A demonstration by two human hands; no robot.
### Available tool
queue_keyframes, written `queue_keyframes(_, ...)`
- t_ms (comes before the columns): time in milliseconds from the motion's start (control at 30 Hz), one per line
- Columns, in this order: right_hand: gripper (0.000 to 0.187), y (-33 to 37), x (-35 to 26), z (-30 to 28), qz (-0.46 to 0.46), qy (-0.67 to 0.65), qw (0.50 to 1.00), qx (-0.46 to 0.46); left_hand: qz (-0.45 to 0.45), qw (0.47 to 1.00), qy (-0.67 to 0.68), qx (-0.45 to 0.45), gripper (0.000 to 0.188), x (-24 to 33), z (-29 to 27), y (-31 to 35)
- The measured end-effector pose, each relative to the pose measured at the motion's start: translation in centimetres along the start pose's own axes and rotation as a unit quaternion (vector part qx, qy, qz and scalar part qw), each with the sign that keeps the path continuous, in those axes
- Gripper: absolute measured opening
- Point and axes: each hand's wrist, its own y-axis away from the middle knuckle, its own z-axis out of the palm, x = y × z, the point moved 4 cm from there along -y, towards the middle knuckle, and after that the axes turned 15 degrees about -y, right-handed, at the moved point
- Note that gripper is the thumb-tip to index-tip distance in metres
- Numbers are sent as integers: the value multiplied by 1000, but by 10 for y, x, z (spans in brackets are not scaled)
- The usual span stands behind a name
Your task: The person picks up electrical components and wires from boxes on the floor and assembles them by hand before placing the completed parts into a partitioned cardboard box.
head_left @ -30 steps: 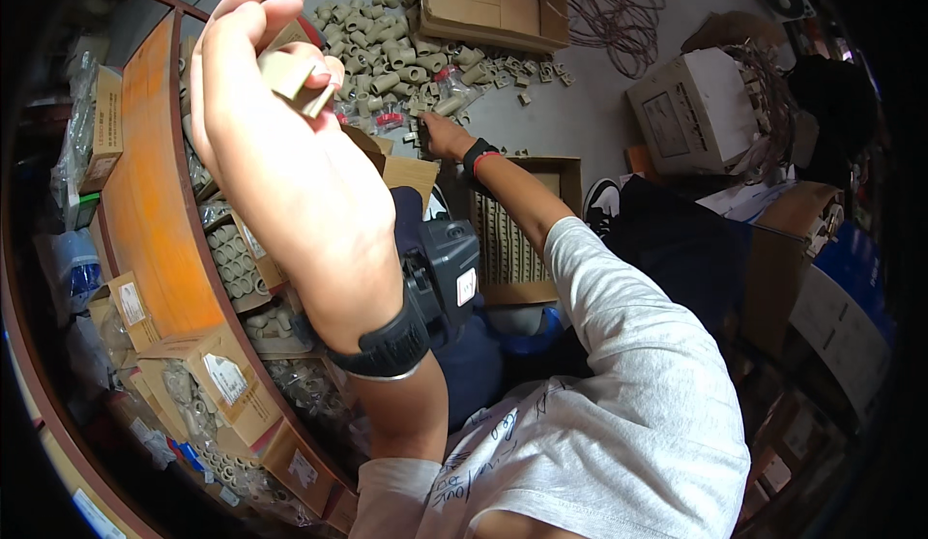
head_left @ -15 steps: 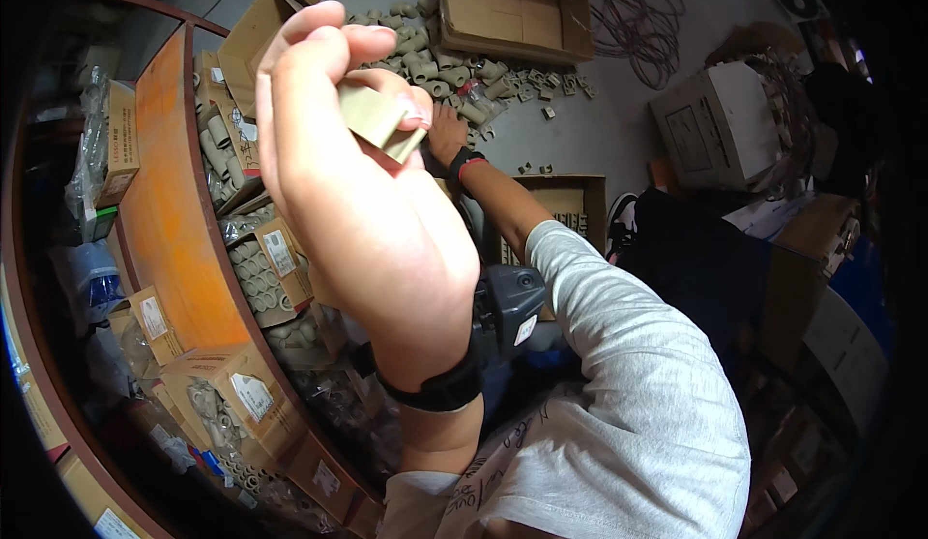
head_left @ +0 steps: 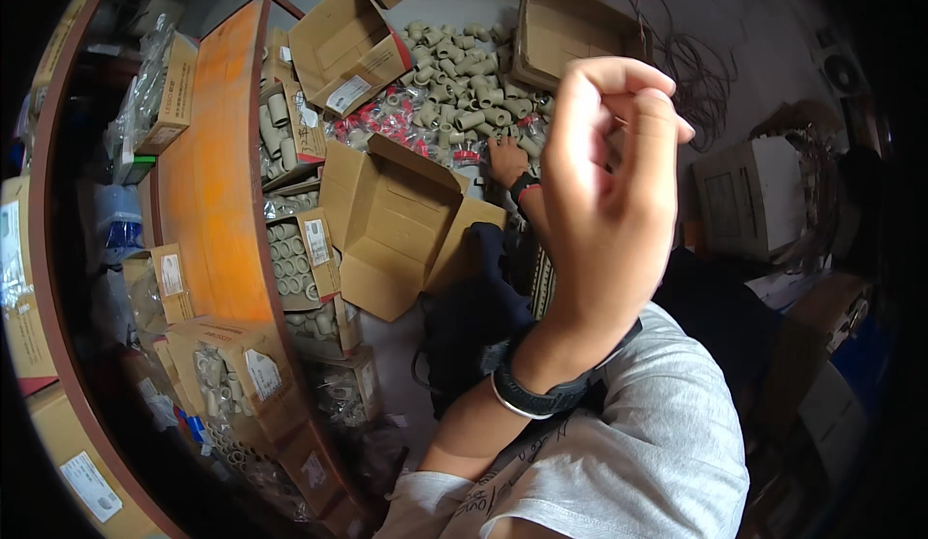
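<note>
floor (head_left: 474,2): grey | shelf (head_left: 220,181): orange | rack frame (head_left: 55,133): dark red | light: dim

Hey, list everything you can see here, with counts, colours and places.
pipe fittings: many, beige, heaped at top centre
plastic bags: several, clear and red, left of the heap
open cardboard boxes: at least three, brown, around the heap
shelf panel: one, orange, left
cartons of fittings: several, brown, along the shelf panel
coiled cable: count unclear, dark, upper right
large box: one, white, right
wrist straps: two, dark, one per wrist
shirt: one, grey, lower right
left hand: one, bare, raised right of centre, grasp hidden
right hand: one, bare, at the heap's near edge
</note>
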Motion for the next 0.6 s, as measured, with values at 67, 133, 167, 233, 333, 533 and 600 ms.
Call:
queue_keyframes(67, 56, 6, 24, -17, 14, 45, 999, -16, -2, 1000, 13, -20, 5, 8, 12, 6)
queue_keyframes(133, 57, 11, 15, -22, 12, 45, 999, -6, 15, 999, -24, -26, 4, 9, 16, 7)
queue_keyframes(167, 59, 18, -4, -21, 11, 36, 999, -2, 24, 998, -46, -21, 4, 7, 11, 6)
queue_keyframes(233, 62, 28, -44, -20, 9, 14, 1000, 6, 19, 998, -51, -5, 3, 3, 0, 5)
queue_keyframes(333, 71, 18, -2, -23, 51, 20, 998, 10, 80, 996, -39, -10, 2, 0, 18, 5)
queue_keyframes(533, 56, 15, -4, -2, 47, 39, 998, -21, 98, 995, -30, 10, 2, -1, 18, 9)
queue_keyframes(600, 50, 24, -3, 8, 86, -22, 995, -53, 103, 994, -24, 20, 2, -6, 17, 7)
